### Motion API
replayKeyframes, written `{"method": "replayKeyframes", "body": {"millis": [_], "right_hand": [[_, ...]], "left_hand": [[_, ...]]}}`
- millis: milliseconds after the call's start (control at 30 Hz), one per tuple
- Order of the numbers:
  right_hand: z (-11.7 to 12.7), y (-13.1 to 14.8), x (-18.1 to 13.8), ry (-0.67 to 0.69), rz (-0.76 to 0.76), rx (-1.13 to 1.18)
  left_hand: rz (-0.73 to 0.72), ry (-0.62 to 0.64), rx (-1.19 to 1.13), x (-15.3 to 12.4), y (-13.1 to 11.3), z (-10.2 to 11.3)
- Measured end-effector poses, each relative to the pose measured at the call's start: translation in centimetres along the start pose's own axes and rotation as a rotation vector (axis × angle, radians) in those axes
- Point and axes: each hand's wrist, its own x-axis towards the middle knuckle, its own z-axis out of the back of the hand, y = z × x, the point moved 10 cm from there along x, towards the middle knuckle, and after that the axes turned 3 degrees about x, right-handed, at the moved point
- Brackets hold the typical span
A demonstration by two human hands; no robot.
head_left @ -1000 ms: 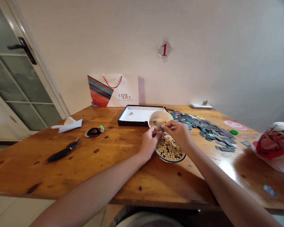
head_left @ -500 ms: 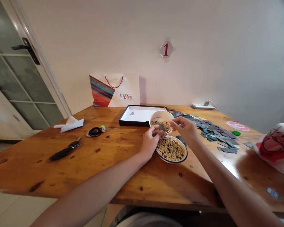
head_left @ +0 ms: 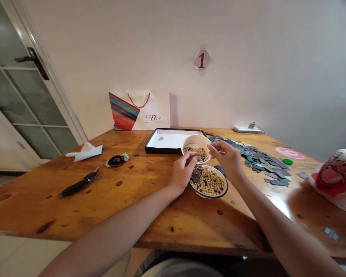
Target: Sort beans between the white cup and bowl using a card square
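My left hand (head_left: 183, 172) hovers at the left side of the two bowls, its thumb and forefinger slightly apart with nothing seen between them. Below its fingers a small dark square piece (head_left: 196, 178) lies on the beans in the nearer bowl (head_left: 212, 197), which has a dark rim. The pale beans (head_left: 212, 182) there are mixed with dark ones. My right hand (head_left: 228, 157) is closed in a pinch by the right rim of the farther white bowl (head_left: 194, 138); what its fingertips hold, if anything, is too small to make out. That bowl also contains mixed beans.
Behind the bowls lies a black-edged white box tray (head_left: 168, 140). Many dark flat pieces (head_left: 258, 159) are heaped to the right, by a green cap (head_left: 287, 162) and a plastic bag (head_left: 337, 179). At left are a black-handled tool (head_left: 77, 187) and a coiled black cord (head_left: 115, 161).
The dark square piece has left my left hand's fingers and now lies on the beans in the nearer bowl. My right hand has hardly moved.
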Motion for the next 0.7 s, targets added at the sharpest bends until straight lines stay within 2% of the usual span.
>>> {"method": "replayKeyframes", "body": {"millis": [300, 467, 567, 633, 700], "right_hand": [[-0.8, 0.5, -0.3, 0.061, 0.025, 0.018], [-1.6, 1.0, -0.6, 0.134, 0.094, -0.017], [-1.5, 1.0, -0.5, 0.122, 0.102, -0.025], [-1.3, 1.1, -0.5, 0.108, 0.102, -0.028], [-1.1, 1.1, -0.4, 0.103, 0.098, -0.037]], "left_hand": [[-0.054, 0.002, 0.064, -0.1, -0.6, 0.2], [-0.117, -0.011, 0.235, 0.1, -1.3, 0.2], [-0.187, 0.122, 0.415, 0.4, -2.5, -0.7], [-0.303, 0.265, 0.609, 0.2, -3.6, -1.8], [-0.342, 0.396, 0.734, 0.0, -3.8, -2.4]]}}
